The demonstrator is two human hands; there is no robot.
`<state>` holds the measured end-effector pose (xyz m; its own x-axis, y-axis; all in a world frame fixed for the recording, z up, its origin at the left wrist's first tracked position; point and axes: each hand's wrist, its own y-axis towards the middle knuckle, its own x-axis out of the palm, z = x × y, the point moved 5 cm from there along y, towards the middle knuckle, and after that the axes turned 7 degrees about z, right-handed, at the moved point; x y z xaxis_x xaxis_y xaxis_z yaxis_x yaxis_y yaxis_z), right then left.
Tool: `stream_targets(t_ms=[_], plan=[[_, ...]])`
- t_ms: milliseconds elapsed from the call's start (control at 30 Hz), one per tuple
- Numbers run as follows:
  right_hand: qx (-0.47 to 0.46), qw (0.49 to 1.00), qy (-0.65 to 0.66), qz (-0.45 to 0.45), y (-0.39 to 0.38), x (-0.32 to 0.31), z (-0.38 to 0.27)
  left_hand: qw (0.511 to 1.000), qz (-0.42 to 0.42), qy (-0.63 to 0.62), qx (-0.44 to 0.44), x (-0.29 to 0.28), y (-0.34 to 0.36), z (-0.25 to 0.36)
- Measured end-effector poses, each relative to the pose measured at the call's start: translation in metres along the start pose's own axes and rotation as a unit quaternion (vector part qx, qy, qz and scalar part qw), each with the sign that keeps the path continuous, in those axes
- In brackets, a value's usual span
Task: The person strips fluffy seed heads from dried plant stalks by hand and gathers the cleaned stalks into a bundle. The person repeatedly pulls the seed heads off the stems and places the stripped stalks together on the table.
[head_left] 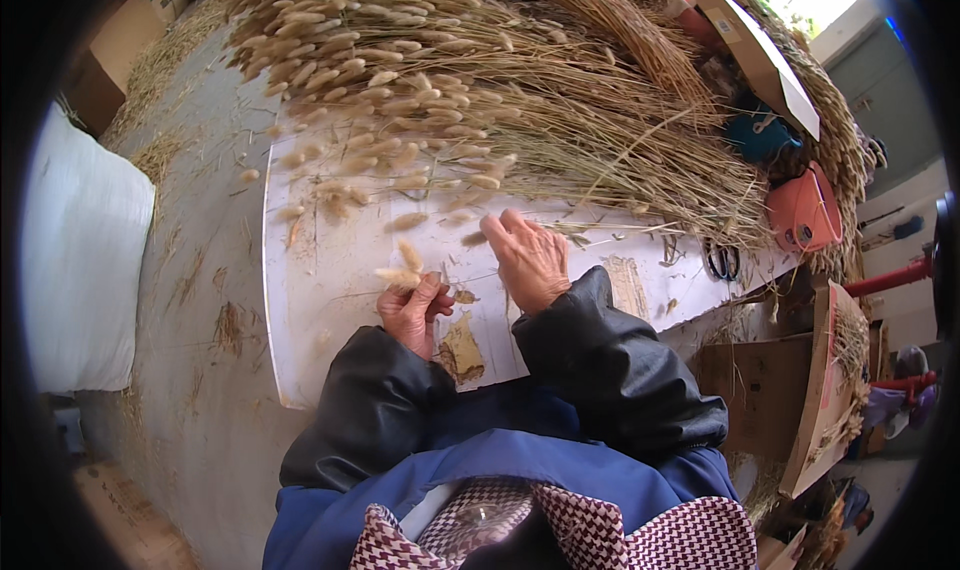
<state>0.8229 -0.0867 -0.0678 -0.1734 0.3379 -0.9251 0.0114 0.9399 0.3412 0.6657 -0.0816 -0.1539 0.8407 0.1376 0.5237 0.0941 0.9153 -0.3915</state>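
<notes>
My left hand (410,310) pinches the stems of a few fluffy tan grass heads (402,275) just above a white board (310,330) with worn, peeled patches. To its right and higher up, my right hand (525,260) is back-up on the board with fingers curled down beside a loose, darker grass head (473,239); what its fingertips hold, if anything, is hidden. Beyond both hands lies a large mass of dried grass (420,80) with pale bunny-tail heads and long stems, some strewn onto the board.
Black scissors (722,262) lie at the board's right end, near a red bucket (803,210), a blue container (760,135) and an upper cardboard box (760,55). More cardboard (750,390) stands at right. A large white wrapped bundle (85,260) is at left, beside a straw-strewn floor (195,350).
</notes>
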Motion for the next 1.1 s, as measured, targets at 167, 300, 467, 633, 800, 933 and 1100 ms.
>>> stream_targets(t_ms=[167, 300, 467, 633, 800, 933, 1100], plan=[[-0.058, 0.989, 0.133, 0.028, 0.01, -0.013, -0.048, 0.999, -0.013, -0.038, 0.002, -0.007, 0.004, 0.004], [-0.019, 0.971, 0.233, 0.048, 0.011, -0.009, -0.055, 0.997, -0.044, -0.049, 0.026, -0.01, 0.007, 0.003], [-0.016, 0.931, 0.35, 0.097, 0.009, 0.004, -0.077, 0.929, -0.079, 0.246, 0.264, -0.01, 0.007, 0.013], [0.012, 0.894, 0.436, 0.099, 0.006, 0.012, -0.08, 0.955, -0.133, 0.122, 0.234, -0.006, 0.017, 0.009], [0.032, 0.863, 0.501, 0.047, 0.003, 0.012, -0.077, 0.97, -0.163, -0.042, 0.176, 0.007, 0.018, 0.003], [-0.023, 0.899, 0.434, 0.061, -0.002, 0.002, -0.067, 0.952, -0.192, -0.192, 0.139, 0.009, 0.012, 0.014], [-0.034, 0.984, 0.172, 0.025, -0.016, -0.01, 0.023, 0.997, 0.009, -0.07, 0.037, -0.018, 0.015, 0.015]])
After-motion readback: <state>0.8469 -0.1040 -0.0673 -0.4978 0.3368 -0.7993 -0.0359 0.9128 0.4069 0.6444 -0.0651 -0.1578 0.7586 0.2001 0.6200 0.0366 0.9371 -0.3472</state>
